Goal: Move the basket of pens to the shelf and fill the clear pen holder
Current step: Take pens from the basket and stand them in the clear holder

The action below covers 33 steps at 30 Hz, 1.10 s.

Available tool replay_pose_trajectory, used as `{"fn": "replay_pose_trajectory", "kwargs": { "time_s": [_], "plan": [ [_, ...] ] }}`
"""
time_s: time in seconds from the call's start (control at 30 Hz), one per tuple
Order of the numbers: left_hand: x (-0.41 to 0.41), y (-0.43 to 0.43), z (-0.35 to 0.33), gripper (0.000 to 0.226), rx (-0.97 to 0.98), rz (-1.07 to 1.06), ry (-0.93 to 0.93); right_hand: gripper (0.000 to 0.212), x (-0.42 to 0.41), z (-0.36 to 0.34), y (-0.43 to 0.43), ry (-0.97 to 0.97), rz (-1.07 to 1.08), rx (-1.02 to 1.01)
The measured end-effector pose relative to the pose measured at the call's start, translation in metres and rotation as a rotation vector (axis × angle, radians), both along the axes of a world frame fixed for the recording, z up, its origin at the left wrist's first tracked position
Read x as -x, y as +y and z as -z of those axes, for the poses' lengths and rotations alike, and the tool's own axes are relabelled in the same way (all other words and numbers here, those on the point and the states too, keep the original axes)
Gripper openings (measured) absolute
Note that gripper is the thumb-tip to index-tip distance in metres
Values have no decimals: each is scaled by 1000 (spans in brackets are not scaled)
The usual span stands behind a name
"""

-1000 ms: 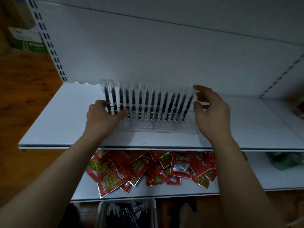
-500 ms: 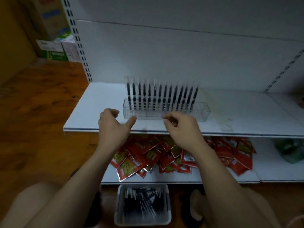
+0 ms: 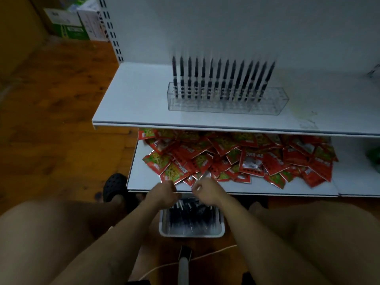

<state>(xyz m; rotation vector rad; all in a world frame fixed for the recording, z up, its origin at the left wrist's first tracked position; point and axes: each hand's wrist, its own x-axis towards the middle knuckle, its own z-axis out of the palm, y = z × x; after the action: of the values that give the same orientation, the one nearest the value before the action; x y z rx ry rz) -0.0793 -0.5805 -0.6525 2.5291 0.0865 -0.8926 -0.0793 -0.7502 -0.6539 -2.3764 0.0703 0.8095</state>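
On the floor (image 3: 61, 120), basket (image 3: 191, 235) lies just below curled left hand (image 3: 164, 195) and right hand (image 3: 206, 192); grip unclear.

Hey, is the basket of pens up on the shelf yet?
No, the basket sits on the floor, below the shelf that bears the pen holder.

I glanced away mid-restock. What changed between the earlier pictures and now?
Both hands left the clear pen holder and came down from the upper shelf to the far end of the basket of pens on the floor. The left hand and right hand are curled there; whether they grip anything is unclear. Unchanged: holder and its pens on the shelf, basket on the floor.
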Motion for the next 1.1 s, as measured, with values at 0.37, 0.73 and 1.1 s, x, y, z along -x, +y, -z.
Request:
{"fn": "replay_pose_trajectory", "kwargs": {
  "time_s": [0.37, 0.73, 1.1],
  "plan": [
    [61, -18, 126, 23, 122, -240, 357, 22, 57, 157, 6, 490, -39, 130],
    [45, 1, 167, 22, 282, -734, 368, 49, 43, 205, 32, 564, -153, 184],
    [27, -8, 114, 18, 368, -656, 241, 25, 41, 152, 18, 226, 100, 144]
  ]
}}
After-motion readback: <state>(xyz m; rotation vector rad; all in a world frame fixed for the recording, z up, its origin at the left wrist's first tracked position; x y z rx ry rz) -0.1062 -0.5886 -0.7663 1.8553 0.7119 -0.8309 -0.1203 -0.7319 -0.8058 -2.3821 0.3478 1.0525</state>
